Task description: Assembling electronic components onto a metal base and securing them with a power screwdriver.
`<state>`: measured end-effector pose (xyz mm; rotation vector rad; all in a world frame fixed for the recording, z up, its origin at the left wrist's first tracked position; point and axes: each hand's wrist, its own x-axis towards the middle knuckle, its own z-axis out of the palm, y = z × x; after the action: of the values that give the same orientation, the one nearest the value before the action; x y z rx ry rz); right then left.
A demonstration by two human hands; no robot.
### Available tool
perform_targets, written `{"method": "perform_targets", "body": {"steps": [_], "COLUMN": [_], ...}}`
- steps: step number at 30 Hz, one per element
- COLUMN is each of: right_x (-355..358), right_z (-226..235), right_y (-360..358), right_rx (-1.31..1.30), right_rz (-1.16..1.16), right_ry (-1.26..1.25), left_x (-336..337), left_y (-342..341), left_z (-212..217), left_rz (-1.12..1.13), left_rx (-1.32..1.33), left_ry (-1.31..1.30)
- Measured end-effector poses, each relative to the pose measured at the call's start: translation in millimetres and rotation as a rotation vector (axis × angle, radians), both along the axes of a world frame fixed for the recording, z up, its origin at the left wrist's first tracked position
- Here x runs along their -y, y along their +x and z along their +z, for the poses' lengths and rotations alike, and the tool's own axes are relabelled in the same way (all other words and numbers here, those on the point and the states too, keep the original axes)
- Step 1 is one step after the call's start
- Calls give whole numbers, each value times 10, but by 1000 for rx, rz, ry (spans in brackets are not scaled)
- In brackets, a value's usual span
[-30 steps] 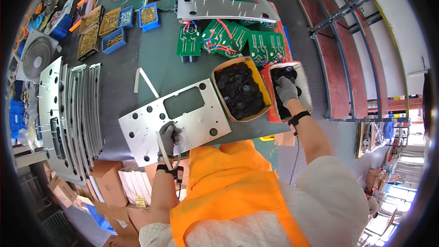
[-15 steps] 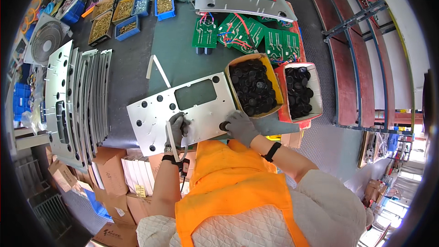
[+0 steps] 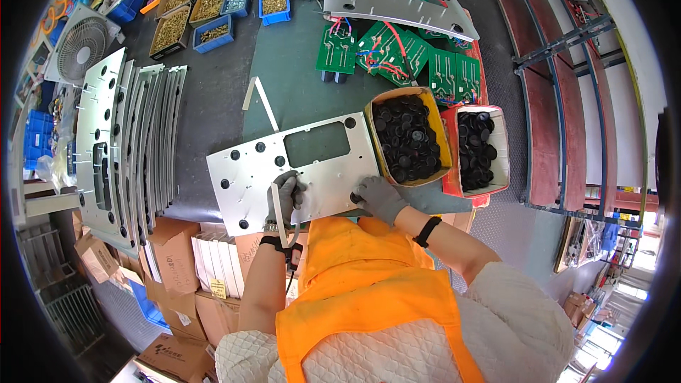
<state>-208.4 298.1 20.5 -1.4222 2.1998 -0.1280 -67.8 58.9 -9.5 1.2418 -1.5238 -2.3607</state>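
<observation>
A silver metal panel (image 3: 323, 202) with a rectangular cut-out and several black round spots lies tilted on the bench in front of me. My left hand (image 3: 285, 197), in a grey glove, rests over its near middle with curled fingers. A narrow pale strip (image 3: 278, 214) runs from that hand down past the wrist. My right hand (image 3: 381, 200), also gloved, is at the panel's near right corner. Its fingertips grip a black round cap (image 3: 355, 198) against the metal, partly covering it. Just beyond, a yellow-edged box (image 3: 445, 145) holds many similar black caps.
A red and white box (image 3: 502, 149) of caps stands to the right. Green circuit boards (image 3: 336, 50) and another panel (image 3: 397, 6) lie at the back. Panels (image 3: 106, 120) stand stacked on the left, below small trays of metal parts (image 3: 275, 4). Another pale strip (image 3: 265, 103) lies beyond the panel.
The whole view has shifted slightly, so the bench appears farther right. My right fingers now cover more of the black cap at the panel's corner. The left hand keeps its place on the panel.
</observation>
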Motion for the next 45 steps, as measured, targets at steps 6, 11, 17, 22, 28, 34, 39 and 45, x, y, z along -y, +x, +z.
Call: {"method": "perform_targets", "body": {"steps": [6,11,17,22,28,34,39,45], "right_x": [76,197,470,449,738,920,169,-980], "right_z": [124,157,87,208,205,267,536,645], "right_y": [-14,-238,-437,-467,-458,-287,-330,-248], "right_rx": [-10,-118,60,22,-47,-107,118,384], "right_rz": [33,399,564,601,661,511,-36,-834], "right_ry": [-7,-46,189,78,243,337,90,-539], "left_x": [-7,-3,-13,-8,-19,-49,-521,-1149], "left_y": [-5,-15,-4,-23,-37,-53,-436,-1351], "left_z": [-23,-17,-23,-12,15,209,602,741], "left_rz": [-4,37,42,29,21,3,146,-263], "left_rx": [-6,-19,-6,1,51,-7,-84,-343], "left_ry": [-11,32,9,15,-57,19,386,272]}}
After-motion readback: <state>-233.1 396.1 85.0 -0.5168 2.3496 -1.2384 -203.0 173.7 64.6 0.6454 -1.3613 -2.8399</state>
